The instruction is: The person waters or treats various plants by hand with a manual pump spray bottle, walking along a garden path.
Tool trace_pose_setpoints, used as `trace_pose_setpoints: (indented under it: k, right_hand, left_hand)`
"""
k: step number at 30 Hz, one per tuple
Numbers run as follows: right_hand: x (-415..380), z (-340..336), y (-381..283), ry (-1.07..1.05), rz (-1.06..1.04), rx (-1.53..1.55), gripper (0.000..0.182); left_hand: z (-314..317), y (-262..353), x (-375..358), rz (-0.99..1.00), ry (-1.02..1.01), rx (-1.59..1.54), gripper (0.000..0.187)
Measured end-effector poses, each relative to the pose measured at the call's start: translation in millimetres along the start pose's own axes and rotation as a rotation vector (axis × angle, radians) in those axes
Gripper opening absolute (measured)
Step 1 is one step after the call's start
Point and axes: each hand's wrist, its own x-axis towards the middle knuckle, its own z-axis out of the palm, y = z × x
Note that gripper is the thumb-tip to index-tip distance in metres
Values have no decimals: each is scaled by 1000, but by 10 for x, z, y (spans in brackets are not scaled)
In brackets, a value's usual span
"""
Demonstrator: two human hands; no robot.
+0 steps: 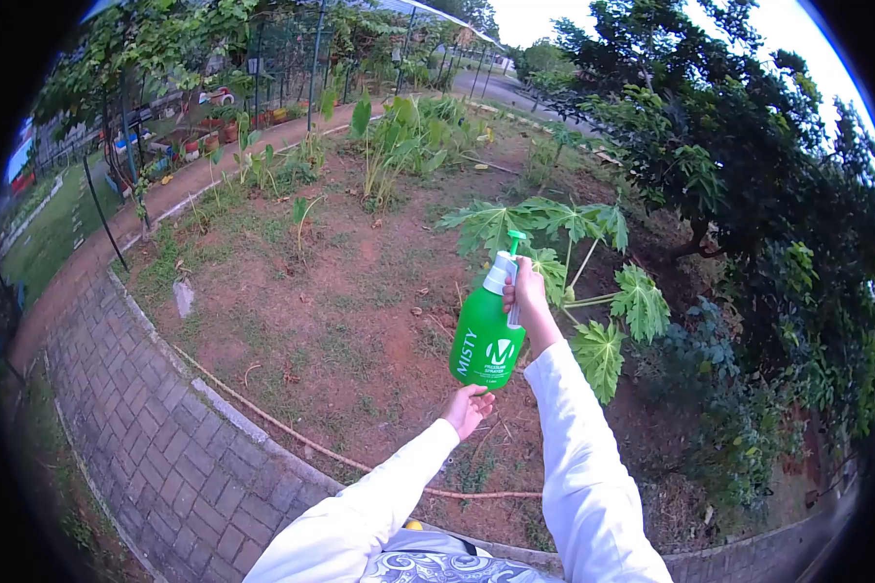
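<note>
"What lies near you?"
"On my left I see a paved path [170,437] of grey blocks, curving along a pale curb [228,410]; right of the curb spreads reddish soil [360,291]."
"And farther off?"
"Far left, I see thin posts [316,68] under leafy vines [165,49], beside a dirt track [86,255]. A grey road [510,91] runs at the far side. To my right stands a dense, dark tree [729,146]."
"The light?"
"Daylight, the sky [540,19] pale and bright."
</note>
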Motion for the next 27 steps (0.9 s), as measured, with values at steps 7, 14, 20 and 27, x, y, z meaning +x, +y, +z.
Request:
trace_pose_setpoints:
  k: [7, 14, 20, 27]
  right_hand:
    - [-615, -524, 464, 58, 95, 177, 45]
    - [-882, -555, 834, 13, 79, 288, 46]
    - [-1498, 200, 933, -247, 49, 261, 48]
    - [-2170, 1529, 1217, -655, 67, 133, 51]
  left_hand:
    - [-83, -475, -211, -49, 183, -12, 56]
    - [-321, -582, -338, -108, 231, 56, 94]
    - [-791, -216, -747, -41, 369, -140, 101]
    - [-1646, 648, -1919, 281, 413, -322, 99]
